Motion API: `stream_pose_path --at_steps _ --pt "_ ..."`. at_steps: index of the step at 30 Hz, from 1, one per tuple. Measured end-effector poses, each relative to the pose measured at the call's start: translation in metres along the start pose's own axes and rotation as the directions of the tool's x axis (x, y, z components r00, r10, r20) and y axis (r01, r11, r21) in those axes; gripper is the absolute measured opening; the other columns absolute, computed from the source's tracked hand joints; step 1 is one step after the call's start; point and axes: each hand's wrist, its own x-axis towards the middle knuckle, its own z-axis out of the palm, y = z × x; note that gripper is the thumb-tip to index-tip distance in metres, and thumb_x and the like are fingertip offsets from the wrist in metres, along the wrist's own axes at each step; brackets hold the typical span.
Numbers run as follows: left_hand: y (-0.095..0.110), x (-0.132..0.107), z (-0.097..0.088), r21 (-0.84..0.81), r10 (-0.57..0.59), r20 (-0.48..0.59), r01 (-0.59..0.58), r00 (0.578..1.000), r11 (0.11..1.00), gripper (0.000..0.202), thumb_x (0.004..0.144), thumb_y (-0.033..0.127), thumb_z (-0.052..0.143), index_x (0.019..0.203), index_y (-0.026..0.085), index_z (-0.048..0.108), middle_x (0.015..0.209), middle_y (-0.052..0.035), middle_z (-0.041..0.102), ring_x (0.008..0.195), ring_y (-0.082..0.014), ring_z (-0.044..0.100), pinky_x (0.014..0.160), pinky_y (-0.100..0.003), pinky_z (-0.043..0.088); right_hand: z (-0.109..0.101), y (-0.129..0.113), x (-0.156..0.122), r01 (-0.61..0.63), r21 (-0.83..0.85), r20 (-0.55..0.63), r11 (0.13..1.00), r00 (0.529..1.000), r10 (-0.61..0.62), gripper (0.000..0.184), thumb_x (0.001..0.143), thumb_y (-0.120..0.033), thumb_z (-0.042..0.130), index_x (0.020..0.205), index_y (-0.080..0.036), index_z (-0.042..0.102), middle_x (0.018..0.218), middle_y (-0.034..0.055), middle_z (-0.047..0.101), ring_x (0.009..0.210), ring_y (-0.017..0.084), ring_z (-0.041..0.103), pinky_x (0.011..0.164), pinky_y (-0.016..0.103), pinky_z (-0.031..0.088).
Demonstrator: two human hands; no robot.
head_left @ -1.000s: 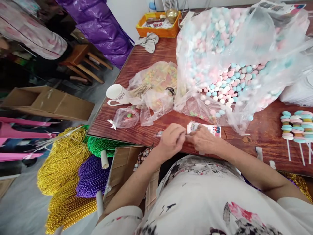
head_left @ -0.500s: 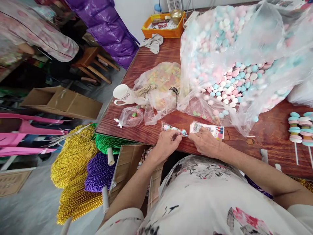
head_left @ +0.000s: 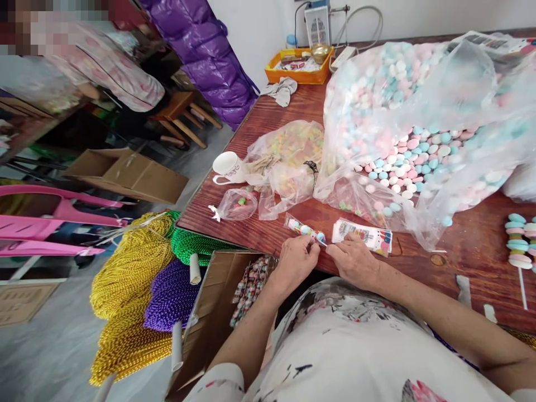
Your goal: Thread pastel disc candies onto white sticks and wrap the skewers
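At the table edge, my left hand (head_left: 296, 263) pinches the lower end of a clear wrapper around a skewer of candy-like pieces (head_left: 305, 229), pink, white and blue. My right hand (head_left: 355, 261) is closed, thumb and finger pressed together on the thin white stick (head_left: 324, 243) that comes out of the wrapper. Just beyond my right hand lies a stack of printed cards (head_left: 365, 234), touching or nearly touching its knuckles. Below my left forearm, a cardboard box (head_left: 209, 301) holds many similar wrapped skewers (head_left: 251, 287).
A big clear bag (head_left: 377, 100) of pastel discs fills the back right. Left of it are a smaller bag (head_left: 288, 145) and a white mug (head_left: 228, 167). Larger disc skewers (head_left: 519, 240) lie far right. Bead strands (head_left: 125, 279) and a pink chair (head_left: 54, 218) stand left; a person (head_left: 121, 78) works beyond.
The camera view has shifted, so the scene sits lower and farther right, and more of the box shows. Both hands keep their pinch on the wrapped skewer and its stick.
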Motion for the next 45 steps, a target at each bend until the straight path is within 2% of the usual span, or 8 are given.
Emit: stream_pose_path --at_steps 10,15,22,26,35,38,42,45 --pt "0.004 -0.011 0.001 0.003 0.000 -0.036 0.000 0.999 1.000 0.023 0.086 0.026 0.051 0.067 0.018 0.060 0.062 -0.0008 0.062 0.054 -0.0113 0.049 0.058 -0.024 0.033 -0.003 -0.009 0.002 -0.057 0.027 -0.084 0.998 0.995 0.059 0.024 0.086 -0.003 0.039 0.074 -0.017 0.055 0.062 0.0010 0.058 0.058 0.015 0.044 0.068 0.031 0.026" --pt "0.010 -0.012 0.005 0.069 -0.012 -0.052 0.015 0.999 0.998 0.023 0.085 0.020 0.048 0.064 0.018 0.056 0.061 -0.0010 0.060 0.053 -0.0118 0.047 0.056 -0.026 0.030 -0.001 -0.014 0.001 -0.037 0.035 -0.122 0.999 0.992 0.041 0.027 0.085 -0.002 0.037 0.072 -0.017 0.054 0.060 0.0008 0.055 0.058 0.015 0.043 0.068 0.031 0.027" --pt "0.001 -0.016 0.019 -0.093 -0.036 -0.152 0.021 0.988 0.995 0.022 0.083 0.018 0.046 0.067 0.016 0.060 0.064 -0.0018 0.061 0.059 -0.0121 0.052 0.061 -0.024 0.038 0.003 -0.020 -0.001 -0.053 0.079 -0.137 0.995 0.989 0.064 0.026 0.086 -0.003 0.037 0.072 -0.018 0.053 0.059 0.0004 0.054 0.058 0.015 0.042 0.067 0.030 0.027" --pt "-0.001 -0.018 0.020 -0.213 -0.080 -0.113 0.054 0.990 0.975 0.021 0.084 0.024 0.050 0.072 0.015 0.065 0.064 -0.0002 0.061 0.059 -0.0112 0.052 0.060 -0.022 0.038 0.003 -0.017 0.000 -0.090 0.082 -0.165 0.993 0.981 0.103 0.024 0.086 -0.003 0.038 0.072 -0.018 0.052 0.060 0.0002 0.056 0.057 0.014 0.042 0.066 0.031 0.027" --pt "0.000 -0.018 0.023 -0.262 -0.119 -0.122 0.084 0.985 0.961 0.028 0.084 0.024 0.047 0.057 0.016 0.049 0.053 0.0048 0.041 0.053 -0.0086 0.036 0.053 -0.021 0.029 0.007 -0.028 -0.002 -0.094 0.111 -0.160 0.989 0.981 0.111 0.024 0.084 -0.004 0.038 0.070 -0.019 0.050 0.058 0.0000 0.055 0.055 0.014 0.044 0.064 0.032 0.027" --pt "-0.002 -0.018 0.025 -0.268 -0.110 -0.168 0.062 0.980 0.961 0.026 0.083 0.022 0.047 0.057 0.016 0.049 0.055 0.0044 0.042 0.054 -0.0090 0.038 0.054 -0.021 0.030 0.006 -0.028 -0.003 -0.127 0.148 -0.129 0.981 0.981 0.147 0.021 0.086 -0.006 0.039 0.081 -0.017 0.055 0.063 0.0016 0.060 0.057 0.016 0.048 0.064 0.032 0.031" --pt "-0.004 -0.018 0.029 -0.283 -0.087 -0.249 0.013 0.965 0.959 0.024 0.084 0.022 0.047 0.062 0.016 0.056 0.057 0.0034 0.048 0.055 -0.0094 0.042 0.056 -0.021 0.034 0.006 -0.024 -0.006 -0.274 0.192 -0.075 0.942 0.953 0.293 0.029 0.090 -0.012 0.042 0.117 -0.012 0.055 0.083 0.0077 0.071 0.069 0.019 0.059 0.069 0.032 0.040" --pt "-0.002 -0.019 0.031 -0.240 -0.012 -0.311 -0.067 0.950 0.968 0.021 0.083 0.019 0.048 0.064 0.016 0.055 0.059 0.0023 0.052 0.056 -0.0100 0.045 0.058 -0.022 0.036 0.007 -0.022 -0.008 -0.330 0.188 -0.020 0.925 0.940 0.340 0.034 0.089 -0.011 0.043 0.119 -0.015 0.057 0.088 0.0084 0.073 0.072 0.019 0.062 0.070 0.031 0.042"
